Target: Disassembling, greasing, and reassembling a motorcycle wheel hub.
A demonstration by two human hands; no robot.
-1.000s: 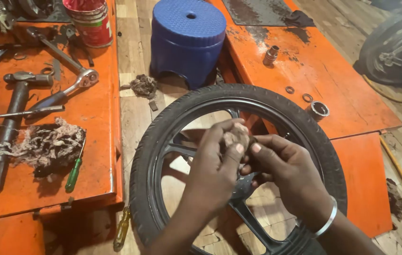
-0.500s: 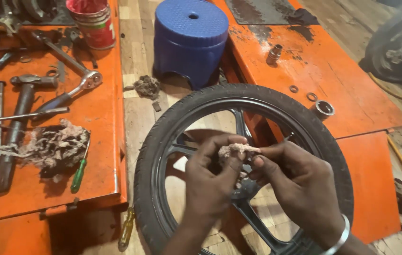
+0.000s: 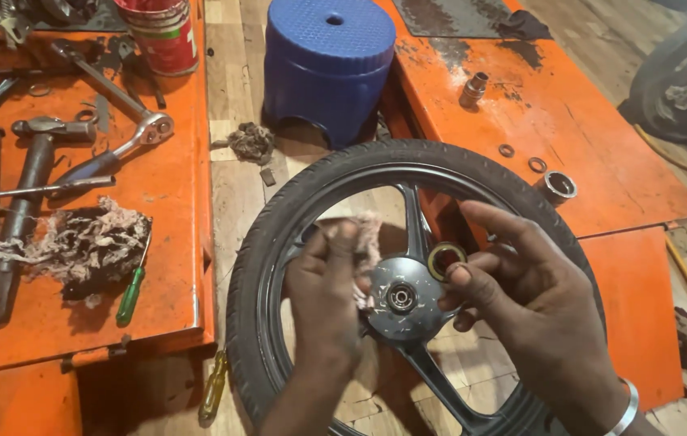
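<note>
Head view: left hand point(image 3: 323, 295) fingers closed on a wad of cotton waste point(image 3: 366, 242), held over the wheel point(image 3: 279, 234) just left of its hub point(image 3: 402, 297). Right hand point(image 3: 533, 303) pinches a small ring seal point(image 3: 446, 260) at the fingertips, just above the hub. Wheel stands on the floor between two orange benches point(image 3: 158, 202).

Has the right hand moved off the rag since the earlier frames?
Yes. The right hand has parted from the rag in the left hand, going rightward across the wheel hub, pinching a small ring.
</note>
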